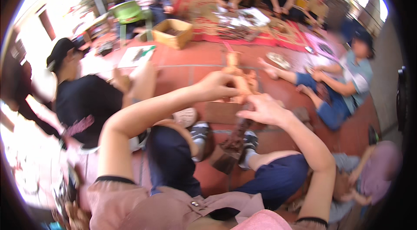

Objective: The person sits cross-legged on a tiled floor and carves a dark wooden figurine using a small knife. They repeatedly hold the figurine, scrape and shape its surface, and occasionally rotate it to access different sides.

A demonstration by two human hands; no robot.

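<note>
Holds both arms out over a red tiled floor, with knees apart and dark sneakers planted on either side. Has the left hand at the left side of an orange lumpy piece, with fingers bent toward it and thumb below. Looks like touching at the fingertips; too blurred to tell whether really pinching. Has the right hand at the lower right of the same piece, with thumb and forefinger apart and fingertips just beside its near end. Cannot tell whether gripping anything there.

To place the piece: between the two hands, ahead of the left fingertips and beyond the right ones, directly over or behind a brown box. Cannot tell whether resting on it or raised. Also visible just beyond: a taller orange part, maybe joined, maybe separate.

Below the right thumb, between the sneakers: a dark brown knobbly piece, close to a dark block. Farther off: a yellow crate, a green chair, a red patterned rug. Seated to the left: a person in a black shirt. Seated to the right: a person in blue trousers.
</note>
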